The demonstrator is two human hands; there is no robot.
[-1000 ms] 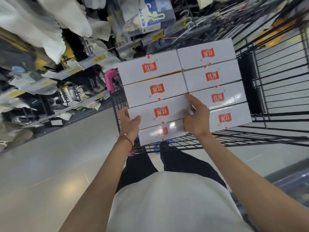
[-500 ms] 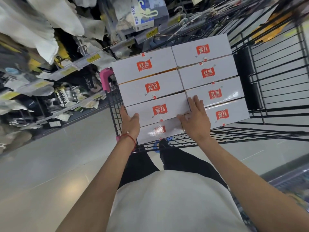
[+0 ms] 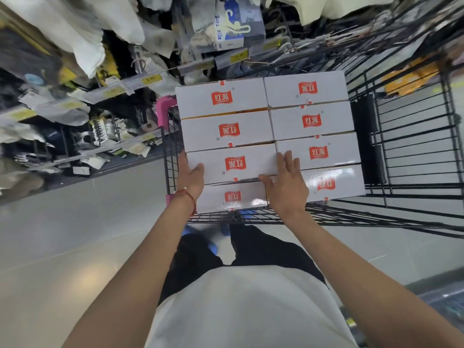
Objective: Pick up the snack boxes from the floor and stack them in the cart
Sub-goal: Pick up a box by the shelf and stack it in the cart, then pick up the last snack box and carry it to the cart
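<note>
Snack boxes [image 3: 311, 121] are all sitting in the cart [image 3: 411, 151], white with red logos, two columns of four packed tight against each other. I can't see any on the floor [image 3: 75, 234], so I'd guess this is the squaring-up bit near the end.

Tip for this step: push from both ends at once and keep the palms flat, so the third box [image 3: 233, 163] in the left column slides flush with its neighbours instead of twisting. Don't lean on the bottom one; it looks a bit glossy and slippy.

Left hand [image 3: 190, 178], the one with the red string [image 3: 189, 198] on the wrist, presses against that box's left end, fingers straight, thumb laid over the face. Right hand [image 3: 286, 187] lies spread and flat across the seam between the columns, gripping nothing. Both arms reach straight out.
</note>
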